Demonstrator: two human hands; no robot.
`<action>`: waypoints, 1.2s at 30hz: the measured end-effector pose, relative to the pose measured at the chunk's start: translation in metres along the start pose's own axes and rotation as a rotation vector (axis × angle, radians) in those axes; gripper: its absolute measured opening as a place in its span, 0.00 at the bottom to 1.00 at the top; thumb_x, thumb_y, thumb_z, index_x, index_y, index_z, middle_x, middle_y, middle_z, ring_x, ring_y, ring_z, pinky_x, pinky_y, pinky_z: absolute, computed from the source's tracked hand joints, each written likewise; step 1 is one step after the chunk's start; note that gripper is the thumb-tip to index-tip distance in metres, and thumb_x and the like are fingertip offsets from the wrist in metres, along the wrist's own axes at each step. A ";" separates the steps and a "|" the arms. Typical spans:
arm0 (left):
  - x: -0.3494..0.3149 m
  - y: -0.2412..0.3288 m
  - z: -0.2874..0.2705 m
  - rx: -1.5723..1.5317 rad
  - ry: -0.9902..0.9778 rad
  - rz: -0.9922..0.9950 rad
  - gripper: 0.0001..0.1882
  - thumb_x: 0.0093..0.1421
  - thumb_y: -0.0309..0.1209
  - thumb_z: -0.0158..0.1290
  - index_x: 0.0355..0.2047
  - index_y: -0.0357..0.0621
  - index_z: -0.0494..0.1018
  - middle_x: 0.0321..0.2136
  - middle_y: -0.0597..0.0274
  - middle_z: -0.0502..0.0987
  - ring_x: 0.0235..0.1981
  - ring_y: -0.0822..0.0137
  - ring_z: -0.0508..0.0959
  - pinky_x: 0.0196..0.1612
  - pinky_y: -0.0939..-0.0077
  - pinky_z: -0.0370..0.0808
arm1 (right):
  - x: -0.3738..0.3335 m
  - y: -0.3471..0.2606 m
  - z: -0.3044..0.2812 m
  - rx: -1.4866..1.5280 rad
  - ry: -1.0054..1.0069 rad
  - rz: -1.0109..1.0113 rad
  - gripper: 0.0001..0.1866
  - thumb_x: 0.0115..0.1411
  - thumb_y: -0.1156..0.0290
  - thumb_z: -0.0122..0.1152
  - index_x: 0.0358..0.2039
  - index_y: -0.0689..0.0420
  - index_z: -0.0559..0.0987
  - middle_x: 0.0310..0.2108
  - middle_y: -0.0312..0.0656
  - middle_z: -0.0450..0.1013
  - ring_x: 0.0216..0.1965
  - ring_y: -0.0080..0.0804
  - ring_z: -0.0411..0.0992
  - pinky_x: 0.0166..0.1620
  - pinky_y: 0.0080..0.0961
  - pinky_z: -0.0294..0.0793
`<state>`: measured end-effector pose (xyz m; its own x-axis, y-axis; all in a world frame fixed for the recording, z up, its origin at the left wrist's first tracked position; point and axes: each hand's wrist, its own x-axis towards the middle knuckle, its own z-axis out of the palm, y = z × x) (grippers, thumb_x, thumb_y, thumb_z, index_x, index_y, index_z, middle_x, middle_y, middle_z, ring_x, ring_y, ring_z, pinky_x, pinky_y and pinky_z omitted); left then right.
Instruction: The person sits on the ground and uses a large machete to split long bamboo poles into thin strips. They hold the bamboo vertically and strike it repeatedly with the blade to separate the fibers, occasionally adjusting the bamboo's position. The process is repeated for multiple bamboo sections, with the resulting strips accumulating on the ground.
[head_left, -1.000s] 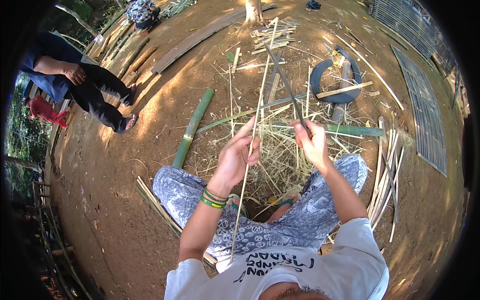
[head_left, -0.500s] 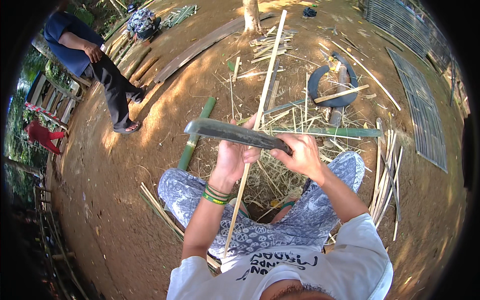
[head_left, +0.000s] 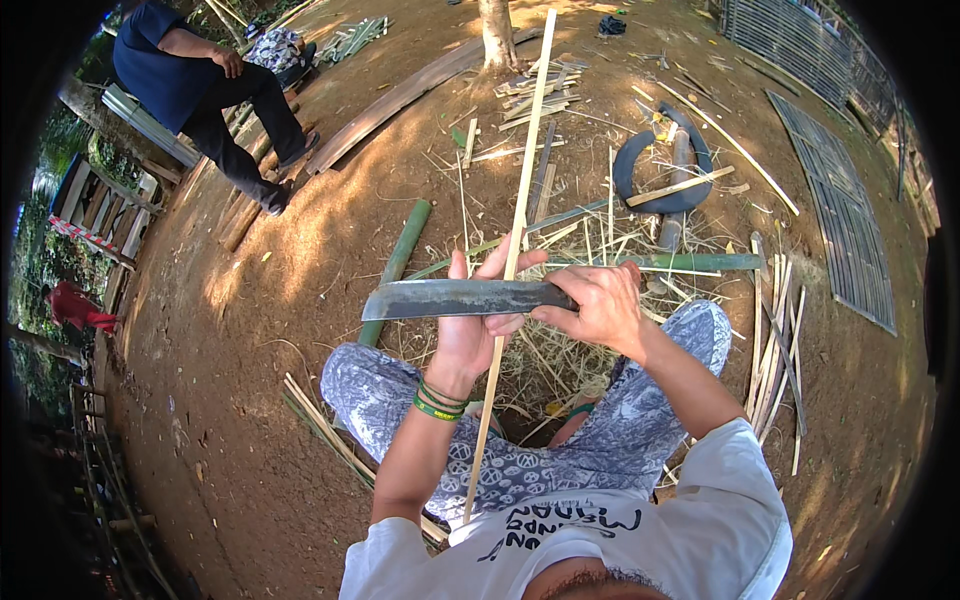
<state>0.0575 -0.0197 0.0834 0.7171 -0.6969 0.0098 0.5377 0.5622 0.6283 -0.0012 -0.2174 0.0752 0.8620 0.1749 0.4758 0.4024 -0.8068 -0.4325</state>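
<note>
My right hand point(head_left: 602, 305) is closed round the handle of a machete, and its wide dark blade point(head_left: 450, 299) points left, level across my left palm. A long pale bamboo strip point(head_left: 530, 170) runs from beyond my hands back toward my lap, crossing the blade near the handle. My left hand point(head_left: 466, 342) is palm up beneath the blade and holds the strip loosely at its fingers, some of them stretched out. The blade hides part of that palm. Curly bamboo shavings point(head_left: 545, 365) are heaped on the ground between my bent legs.
Green bamboo poles point(head_left: 405, 240) lie ahead. Split strips point(head_left: 775, 350) are piled at my right, more point(head_left: 325, 425) at my left. A black tyre-like ring point(head_left: 632, 165) lies near a tree trunk point(head_left: 497, 35). A person in dark clothes point(head_left: 195, 85) stands far left.
The machete blade has tilted, its flat side showing more, and its tip is lower. My left fingers have spread. The standing person has stepped farther away.
</note>
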 end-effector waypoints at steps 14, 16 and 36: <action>-0.012 0.003 0.017 -0.091 -0.027 -0.001 0.42 0.70 0.63 0.30 0.72 0.44 0.50 0.65 0.44 0.64 0.15 0.85 0.59 0.15 0.92 0.59 | 0.007 0.002 -0.011 -0.103 0.032 -0.049 0.25 0.51 0.42 0.69 0.34 0.53 0.82 0.25 0.40 0.78 0.26 0.42 0.79 0.28 0.41 0.77; -0.015 0.003 0.017 -0.075 -0.019 0.007 0.41 0.71 0.62 0.29 0.72 0.45 0.51 0.66 0.45 0.61 0.15 0.85 0.58 0.15 0.92 0.57 | 0.009 0.003 -0.012 -0.113 0.064 -0.031 0.25 0.51 0.42 0.69 0.34 0.53 0.82 0.25 0.40 0.78 0.26 0.42 0.79 0.28 0.40 0.76; -0.013 -0.012 0.002 -0.261 -0.094 -0.042 0.41 0.70 0.58 0.38 0.73 0.46 0.43 0.73 0.51 0.49 0.14 0.84 0.62 0.15 0.90 0.64 | -0.007 -0.006 -0.002 -0.020 -0.028 0.019 0.23 0.50 0.47 0.71 0.31 0.56 0.83 0.23 0.41 0.78 0.22 0.43 0.78 0.25 0.39 0.74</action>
<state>0.0411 -0.0182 0.0776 0.6538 -0.7536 0.0681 0.6708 0.6190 0.4085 -0.0105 -0.2150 0.0754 0.8778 0.1747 0.4461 0.3798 -0.8214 -0.4256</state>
